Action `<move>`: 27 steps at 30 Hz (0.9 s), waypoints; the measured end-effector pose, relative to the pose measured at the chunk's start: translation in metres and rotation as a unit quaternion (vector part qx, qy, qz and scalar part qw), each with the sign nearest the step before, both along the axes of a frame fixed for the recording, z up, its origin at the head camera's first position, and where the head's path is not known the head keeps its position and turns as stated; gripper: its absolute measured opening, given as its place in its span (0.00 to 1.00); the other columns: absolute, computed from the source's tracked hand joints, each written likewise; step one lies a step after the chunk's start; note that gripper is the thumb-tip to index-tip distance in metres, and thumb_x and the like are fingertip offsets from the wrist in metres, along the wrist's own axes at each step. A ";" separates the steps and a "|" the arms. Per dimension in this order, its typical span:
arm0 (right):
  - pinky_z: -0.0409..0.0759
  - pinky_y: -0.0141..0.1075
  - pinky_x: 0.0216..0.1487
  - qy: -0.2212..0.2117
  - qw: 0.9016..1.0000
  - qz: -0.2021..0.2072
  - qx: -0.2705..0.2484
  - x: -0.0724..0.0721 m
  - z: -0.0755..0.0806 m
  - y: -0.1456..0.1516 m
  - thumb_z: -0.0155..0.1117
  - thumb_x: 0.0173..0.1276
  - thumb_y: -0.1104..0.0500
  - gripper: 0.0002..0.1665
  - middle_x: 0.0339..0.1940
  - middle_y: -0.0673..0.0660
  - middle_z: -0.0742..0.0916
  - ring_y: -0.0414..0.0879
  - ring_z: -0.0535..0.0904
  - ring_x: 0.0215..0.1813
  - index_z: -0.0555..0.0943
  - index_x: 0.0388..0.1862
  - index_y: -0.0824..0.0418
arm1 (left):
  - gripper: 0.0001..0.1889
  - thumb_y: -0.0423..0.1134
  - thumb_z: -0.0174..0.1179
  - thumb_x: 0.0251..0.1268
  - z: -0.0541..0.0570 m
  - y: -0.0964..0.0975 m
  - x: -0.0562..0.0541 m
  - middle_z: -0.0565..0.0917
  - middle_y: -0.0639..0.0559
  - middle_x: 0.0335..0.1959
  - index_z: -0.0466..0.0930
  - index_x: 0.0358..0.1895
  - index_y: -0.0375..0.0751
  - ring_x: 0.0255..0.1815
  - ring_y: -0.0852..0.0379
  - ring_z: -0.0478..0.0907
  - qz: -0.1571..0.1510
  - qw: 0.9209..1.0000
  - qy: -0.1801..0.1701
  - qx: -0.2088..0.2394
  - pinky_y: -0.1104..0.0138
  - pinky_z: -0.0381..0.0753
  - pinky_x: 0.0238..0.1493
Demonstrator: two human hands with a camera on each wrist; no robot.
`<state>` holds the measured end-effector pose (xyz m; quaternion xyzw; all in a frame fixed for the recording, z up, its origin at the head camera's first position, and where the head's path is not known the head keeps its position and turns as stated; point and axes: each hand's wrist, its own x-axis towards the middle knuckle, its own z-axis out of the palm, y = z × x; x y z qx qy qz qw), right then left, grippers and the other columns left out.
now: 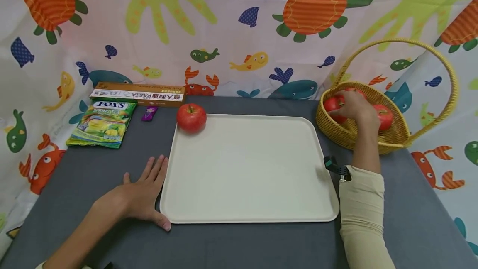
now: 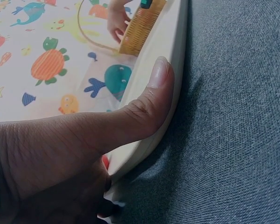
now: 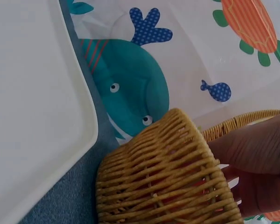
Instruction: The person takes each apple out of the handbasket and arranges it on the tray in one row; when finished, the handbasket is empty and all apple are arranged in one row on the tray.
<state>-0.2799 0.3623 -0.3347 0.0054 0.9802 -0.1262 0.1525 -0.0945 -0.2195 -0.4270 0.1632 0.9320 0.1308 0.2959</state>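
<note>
A cream rectangular tray (image 1: pixel 246 169) lies on the grey table, with one red apple (image 1: pixel 191 118) on its far left corner. Spread along the tray's left edge is my left hand (image 1: pixel 143 196), its fingers straight and its thumb at the near corner; the left wrist view shows the thumb (image 2: pixel 151 100) against the rim. Over at the right, my right hand (image 1: pixel 352 107) reaches inside a yellow wicker basket (image 1: pixel 336 134), fingers curled over a red apple (image 1: pixel 333 103). Another apple (image 1: pixel 384 117) sits beside that hand. In the right wrist view the basket wall (image 3: pixel 163 182) hides the fingertips.
At the back left lie a brown pasta box (image 1: pixel 149 94), a green bag of Fox's candy (image 1: pixel 104 123) and a small purple wrapped sweet (image 1: pixel 149 113). The basket's tall handle (image 1: pixel 453 86) arches to the right. A printed curtain (image 1: pixel 231 24) hangs behind the table.
</note>
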 end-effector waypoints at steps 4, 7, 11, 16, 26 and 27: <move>0.68 0.73 0.69 0.009 0.999 -0.026 -0.020 0.001 -0.004 0.003 0.72 0.70 0.49 0.45 0.70 0.77 0.73 0.71 0.68 0.67 0.66 0.77 0.69 | 0.91 0.86 0.71 0.23 0.005 0.002 0.000 0.25 0.39 0.87 0.23 0.85 0.40 0.87 0.29 0.24 0.000 1.000 -0.006 -0.002 0.11 0.34 0.60; 0.75 0.69 0.62 0.030 0.998 -0.047 -0.035 0.003 -0.006 0.004 0.73 0.68 0.49 0.44 0.68 0.76 0.77 0.69 0.72 0.62 0.70 0.75 0.70 | 0.90 0.84 0.73 0.26 0.007 0.004 0.002 0.26 0.36 0.87 0.24 0.85 0.37 0.86 0.27 0.26 -0.005 1.000 -0.003 0.005 0.10 0.35 0.58; 0.79 0.64 0.55 0.065 0.994 -0.073 -0.054 0.005 -0.006 0.004 0.75 0.65 0.47 0.44 0.65 0.76 0.79 0.68 0.74 0.57 0.73 0.73 0.70 | 0.90 0.82 0.74 0.26 0.008 0.005 0.002 0.26 0.35 0.87 0.24 0.84 0.36 0.86 0.27 0.25 -0.003 1.000 -0.005 -0.005 0.10 0.36 0.58; 0.76 0.67 0.57 0.100 0.988 -0.099 -0.070 0.014 0.003 0.000 0.79 0.62 0.47 0.46 0.65 0.76 0.77 0.70 0.69 0.61 0.74 0.73 0.67 | 0.90 0.80 0.76 0.28 0.011 0.004 0.003 0.26 0.34 0.87 0.23 0.84 0.35 0.86 0.26 0.26 -0.005 1.000 -0.004 -0.006 0.10 0.36 0.58; 0.78 0.72 0.58 0.155 0.979 -0.112 -0.073 0.035 0.040 -0.019 0.76 0.65 0.51 0.48 0.71 0.77 0.72 0.73 0.66 0.69 0.68 0.79 0.65 | 0.89 0.79 0.76 0.31 0.016 0.004 0.003 0.26 0.32 0.86 0.23 0.84 0.34 0.86 0.25 0.26 -0.005 1.000 -0.010 -0.006 0.10 0.35 0.57; 0.77 0.72 0.59 0.163 0.978 -0.112 -0.073 0.037 0.042 -0.021 0.76 0.65 0.51 0.48 0.72 0.77 0.71 0.73 0.64 0.71 0.68 0.79 0.65 | 0.89 0.79 0.76 0.31 0.017 0.005 0.003 0.26 0.32 0.86 0.23 0.84 0.34 0.86 0.25 0.25 -0.004 1.000 -0.011 -0.007 0.10 0.35 0.58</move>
